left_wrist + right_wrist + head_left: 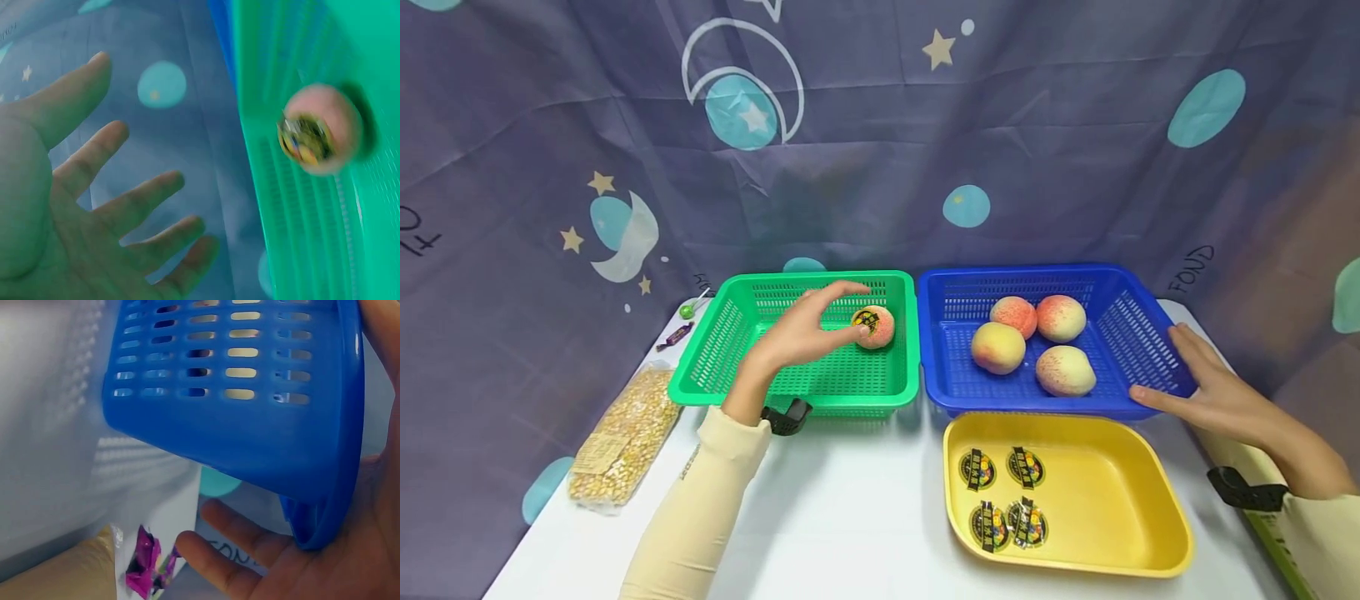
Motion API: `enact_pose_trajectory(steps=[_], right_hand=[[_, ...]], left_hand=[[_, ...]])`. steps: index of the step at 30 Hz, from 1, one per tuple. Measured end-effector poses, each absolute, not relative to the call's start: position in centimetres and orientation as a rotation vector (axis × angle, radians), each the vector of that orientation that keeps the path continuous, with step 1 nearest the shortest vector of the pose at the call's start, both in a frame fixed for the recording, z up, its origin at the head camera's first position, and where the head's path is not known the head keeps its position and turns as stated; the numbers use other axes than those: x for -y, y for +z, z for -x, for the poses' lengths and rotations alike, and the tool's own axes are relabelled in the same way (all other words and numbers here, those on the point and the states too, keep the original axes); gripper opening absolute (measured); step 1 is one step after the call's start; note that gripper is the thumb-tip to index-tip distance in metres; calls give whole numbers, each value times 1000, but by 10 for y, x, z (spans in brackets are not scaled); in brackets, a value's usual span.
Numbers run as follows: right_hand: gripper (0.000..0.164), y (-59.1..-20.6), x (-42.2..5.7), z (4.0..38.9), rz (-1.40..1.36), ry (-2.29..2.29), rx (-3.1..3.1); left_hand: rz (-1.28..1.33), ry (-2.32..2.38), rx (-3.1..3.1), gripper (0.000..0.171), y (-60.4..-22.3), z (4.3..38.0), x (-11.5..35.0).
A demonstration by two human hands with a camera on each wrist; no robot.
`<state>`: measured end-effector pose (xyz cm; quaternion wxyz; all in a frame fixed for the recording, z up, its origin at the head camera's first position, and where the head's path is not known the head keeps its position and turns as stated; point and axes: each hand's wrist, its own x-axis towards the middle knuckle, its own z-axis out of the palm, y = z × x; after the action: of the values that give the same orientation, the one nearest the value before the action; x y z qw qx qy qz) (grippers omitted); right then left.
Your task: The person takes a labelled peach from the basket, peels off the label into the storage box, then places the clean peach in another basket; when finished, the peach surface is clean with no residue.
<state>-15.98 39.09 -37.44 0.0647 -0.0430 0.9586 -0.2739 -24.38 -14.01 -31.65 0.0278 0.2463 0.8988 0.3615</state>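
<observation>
Green basket (722, 350) holds one stickered peach (874, 326) beside open left fingers (842, 292); blue basket (1138, 346), touched by open right fingers (1187, 346), holds four.

backdrop cloth (1195, 268): handwritten "FOND" | stickers (1003, 496), bag label (601, 454): print unreadable

You have two baskets side by side along the desk's (865, 517) back edge. The left basket (715, 358) holds one stickered peach (874, 327) near its back right corner. The right basket (1120, 333) holds four peaches (1033, 343). Before the right basket, by the desk's front right corner, sits a tray (1112, 500) with four stickers (1003, 496) in its left half. A corn bag (623, 437) lies along the left edge, with a candy (674, 336) and a lollipop (687, 311) behind it.
</observation>
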Motion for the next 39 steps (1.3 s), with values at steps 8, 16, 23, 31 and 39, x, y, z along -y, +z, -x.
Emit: enact_pose_trajectory(steps=[8, 16, 23, 31, 39], right_hand=[[105, -375, -395, 161, 169, -809, -2970], [99, -372, -390, 165, 110, -748, -3105], [97, -366, -377, 169, 157, -759, -3213], [90, -351, -355, 174, 242, -859, -3224], [82, -332, -310, 190, 400, -994, -3097]], left_hand=[[-525, 1108, -3022, 61, -333, 222, 201], [-283, 1031, -3226, 64, -358, 202, 254], [-108, 909, -3262, 78, -376, 182, 288], [-85, 802, -3291, 84, -392, 172, 306], [-81, 793, -3269, 85, -399, 168, 312]])
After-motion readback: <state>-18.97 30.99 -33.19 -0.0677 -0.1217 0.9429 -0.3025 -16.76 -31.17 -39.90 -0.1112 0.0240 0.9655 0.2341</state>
